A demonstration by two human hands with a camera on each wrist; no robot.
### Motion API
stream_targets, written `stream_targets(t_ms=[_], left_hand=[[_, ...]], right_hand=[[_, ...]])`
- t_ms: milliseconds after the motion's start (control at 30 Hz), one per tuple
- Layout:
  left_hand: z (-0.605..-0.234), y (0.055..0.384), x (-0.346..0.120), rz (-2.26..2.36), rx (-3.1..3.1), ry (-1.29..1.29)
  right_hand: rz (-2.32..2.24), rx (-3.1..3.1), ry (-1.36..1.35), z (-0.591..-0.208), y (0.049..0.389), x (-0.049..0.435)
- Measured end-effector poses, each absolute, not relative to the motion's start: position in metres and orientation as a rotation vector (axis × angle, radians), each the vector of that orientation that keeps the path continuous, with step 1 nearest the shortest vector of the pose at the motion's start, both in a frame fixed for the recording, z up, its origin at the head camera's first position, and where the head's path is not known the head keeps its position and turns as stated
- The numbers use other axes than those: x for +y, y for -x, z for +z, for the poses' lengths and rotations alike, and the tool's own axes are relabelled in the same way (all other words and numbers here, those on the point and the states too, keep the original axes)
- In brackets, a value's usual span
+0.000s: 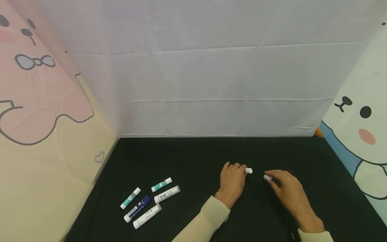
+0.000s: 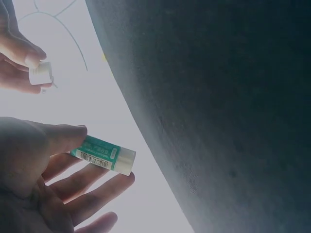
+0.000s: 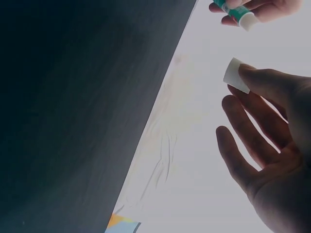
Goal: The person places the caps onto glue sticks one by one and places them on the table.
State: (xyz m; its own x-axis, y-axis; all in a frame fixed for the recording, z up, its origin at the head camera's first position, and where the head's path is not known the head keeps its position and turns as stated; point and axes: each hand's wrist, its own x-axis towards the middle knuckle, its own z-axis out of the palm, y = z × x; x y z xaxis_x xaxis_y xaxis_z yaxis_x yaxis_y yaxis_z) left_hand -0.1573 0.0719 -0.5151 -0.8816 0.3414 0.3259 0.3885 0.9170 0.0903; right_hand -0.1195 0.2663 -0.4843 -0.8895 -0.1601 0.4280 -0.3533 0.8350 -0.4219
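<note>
My left hand [image 1: 232,183] pinches a green glue stick [image 2: 99,153] between thumb and fingers above the black table. In the head view only the glue stick's white end [image 1: 249,170] shows past the fingers, pointing right. To the right of it, my right hand [image 1: 289,191] pinches a small white cap [image 3: 234,75] between thumb and index finger. The cap is apart from the glue stick, with a gap between them. In the right wrist view the other fingers of that hand are spread and hold nothing.
On the left of the black table [image 1: 193,154] lie several glue sticks: two small green ones [image 1: 130,198], a dark blue one [image 1: 137,209] and two larger white ones [image 1: 147,216]. A white cloth wall [image 1: 193,77] stands at the back, with printed cloth [image 1: 362,141] on both sides.
</note>
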Motion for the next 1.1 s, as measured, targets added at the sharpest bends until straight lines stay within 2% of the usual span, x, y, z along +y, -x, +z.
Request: stream_targets(t_ms=[1100], left_hand=[[-0.505,0.131,0.032,-0.207,-2.763,0.407]], right_hand=[[0.695,-2.377,-0.635,-0.48,0.117,0.219]])
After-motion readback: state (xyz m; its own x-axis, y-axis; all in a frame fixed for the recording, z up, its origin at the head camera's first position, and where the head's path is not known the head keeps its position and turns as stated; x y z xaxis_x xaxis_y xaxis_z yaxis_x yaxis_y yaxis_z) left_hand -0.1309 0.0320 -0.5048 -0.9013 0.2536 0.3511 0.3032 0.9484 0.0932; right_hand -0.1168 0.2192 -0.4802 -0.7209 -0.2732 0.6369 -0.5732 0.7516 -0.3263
